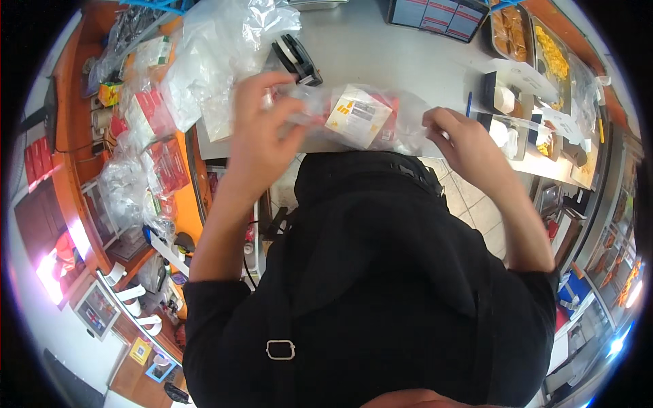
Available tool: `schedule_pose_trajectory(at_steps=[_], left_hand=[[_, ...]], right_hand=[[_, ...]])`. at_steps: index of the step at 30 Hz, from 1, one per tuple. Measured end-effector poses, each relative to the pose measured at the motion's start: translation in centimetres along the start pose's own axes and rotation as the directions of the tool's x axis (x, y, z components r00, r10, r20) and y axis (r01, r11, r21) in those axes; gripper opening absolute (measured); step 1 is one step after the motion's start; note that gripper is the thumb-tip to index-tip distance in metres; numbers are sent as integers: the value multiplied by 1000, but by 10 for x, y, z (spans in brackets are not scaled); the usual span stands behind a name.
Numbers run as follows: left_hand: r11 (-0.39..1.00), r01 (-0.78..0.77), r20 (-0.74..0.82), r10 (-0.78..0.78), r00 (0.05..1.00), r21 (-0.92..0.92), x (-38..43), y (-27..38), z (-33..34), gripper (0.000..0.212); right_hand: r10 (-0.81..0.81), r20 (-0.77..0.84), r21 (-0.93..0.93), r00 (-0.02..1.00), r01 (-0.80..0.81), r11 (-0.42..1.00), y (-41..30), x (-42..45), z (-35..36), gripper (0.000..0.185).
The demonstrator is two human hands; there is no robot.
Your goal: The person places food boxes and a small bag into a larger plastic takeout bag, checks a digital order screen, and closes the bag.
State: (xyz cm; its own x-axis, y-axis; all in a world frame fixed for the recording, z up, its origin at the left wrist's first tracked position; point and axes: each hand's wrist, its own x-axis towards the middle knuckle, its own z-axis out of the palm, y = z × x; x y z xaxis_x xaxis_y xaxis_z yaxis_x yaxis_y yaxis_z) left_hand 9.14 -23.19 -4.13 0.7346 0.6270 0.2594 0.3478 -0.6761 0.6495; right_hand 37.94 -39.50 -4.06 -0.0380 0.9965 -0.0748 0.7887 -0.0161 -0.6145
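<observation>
A clear plastic bag (408, 109) lies at the front edge of the metal counter. Inside it are a cream-coloured printed carton (358, 116) and a red carton (392, 120), partly covered by the cream one. My right hand (454, 130) pinches the bag's right end between thumb and fingers. At the left end is my left hand (270, 120), blurred, its thumb and forefinger apart around the plastic; whether it grips cannot be made out. Just beyond this hand stands a black tape dispenser (298, 58).
Bagged red cartons (166, 166) and loose plastic bags (199, 76) crowd the left side. A tablet (438, 18) stands at the back of the counter (357, 46). To the right are open food boxes (510, 99), a blue pen (469, 104) and metal food trays (533, 43).
</observation>
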Motion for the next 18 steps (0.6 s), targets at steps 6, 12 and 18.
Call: schedule_pose_trajectory(at_steps=[6,12,18], left_hand=[[841,10,-21,-26,999,-541,24,16,141,19],[706,-95,-214,-82,973,-702,46,90,126,22],[800,-301,-110,287,952,-519,67,144,96,36]], right_hand=[[22,-268,347,963,75,935,-10,40,12,26],[-314,79,141,946,301,943,41,32,-12,74],[-610,280,524,742,414,745,-1,62,15,57]])
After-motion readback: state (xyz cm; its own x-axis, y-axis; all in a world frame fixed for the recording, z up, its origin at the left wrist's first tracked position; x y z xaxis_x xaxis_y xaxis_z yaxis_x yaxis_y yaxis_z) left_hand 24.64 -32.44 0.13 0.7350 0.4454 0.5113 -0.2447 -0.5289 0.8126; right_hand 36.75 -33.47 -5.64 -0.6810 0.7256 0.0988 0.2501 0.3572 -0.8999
